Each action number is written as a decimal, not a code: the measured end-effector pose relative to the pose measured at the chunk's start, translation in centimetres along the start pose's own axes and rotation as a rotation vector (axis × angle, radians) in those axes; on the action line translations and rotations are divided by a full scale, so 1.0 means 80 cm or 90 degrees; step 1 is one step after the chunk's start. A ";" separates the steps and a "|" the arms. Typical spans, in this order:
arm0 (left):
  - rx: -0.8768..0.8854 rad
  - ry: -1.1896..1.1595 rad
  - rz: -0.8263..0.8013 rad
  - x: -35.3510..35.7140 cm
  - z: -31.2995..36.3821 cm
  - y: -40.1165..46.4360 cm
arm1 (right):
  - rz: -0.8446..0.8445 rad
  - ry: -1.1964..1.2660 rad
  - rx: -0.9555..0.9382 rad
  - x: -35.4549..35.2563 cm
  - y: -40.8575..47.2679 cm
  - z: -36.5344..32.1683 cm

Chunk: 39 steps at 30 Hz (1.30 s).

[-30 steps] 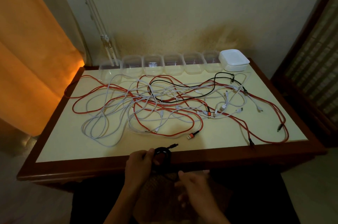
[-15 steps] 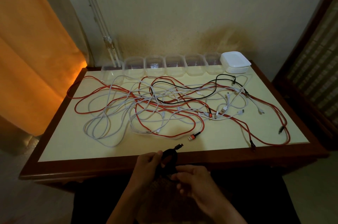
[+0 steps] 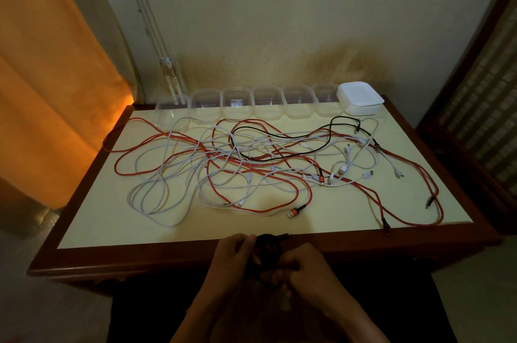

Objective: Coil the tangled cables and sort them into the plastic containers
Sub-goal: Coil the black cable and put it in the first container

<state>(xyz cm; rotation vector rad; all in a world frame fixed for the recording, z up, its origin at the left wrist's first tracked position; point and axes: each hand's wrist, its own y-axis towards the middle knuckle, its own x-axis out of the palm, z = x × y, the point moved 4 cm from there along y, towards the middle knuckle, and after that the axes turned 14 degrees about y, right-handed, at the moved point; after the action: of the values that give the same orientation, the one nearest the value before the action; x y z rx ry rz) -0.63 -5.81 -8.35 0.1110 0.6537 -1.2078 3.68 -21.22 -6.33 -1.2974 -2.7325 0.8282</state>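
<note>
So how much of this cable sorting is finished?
Hardly any. The six clear containers along the wall look empty, with the white lids stacked beside them. In hand: a black coiled cable, held by the left hand and right hand at the table's near edge. Left: the red, white and black tangle across the table.

Looked all over for text, found nothing legible anywhere, way too dim and soft. Can just make out a faint mark inside one of the clear plastic containers (image 3: 237,102) at the back of the cream-topped wooden table (image 3: 84,219), but can't read it. No brand or print showing on the stack of white square plastic lids (image 3: 360,97) either.
</note>
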 end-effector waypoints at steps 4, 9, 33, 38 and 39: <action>-0.030 -0.006 -0.029 -0.003 -0.005 0.004 | 0.048 0.012 -0.055 0.000 -0.001 0.000; -0.017 -0.020 -0.044 -0.001 -0.013 0.006 | 0.022 -0.118 -0.058 0.005 0.000 0.005; 0.103 0.217 -0.131 0.019 -0.003 0.002 | 0.001 0.126 0.022 -0.004 0.015 0.012; 0.128 0.229 -0.097 0.022 -0.004 0.001 | 0.210 0.118 -0.076 -0.006 0.029 0.016; 0.134 0.229 -0.098 0.022 -0.002 -0.001 | 0.245 0.143 -0.079 -0.010 0.029 0.015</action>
<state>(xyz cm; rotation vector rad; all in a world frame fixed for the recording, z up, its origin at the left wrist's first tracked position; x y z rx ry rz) -0.41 -7.21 -9.41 0.4700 0.8569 -1.4188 5.59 -21.13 -8.24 -1.8531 -2.4299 0.4888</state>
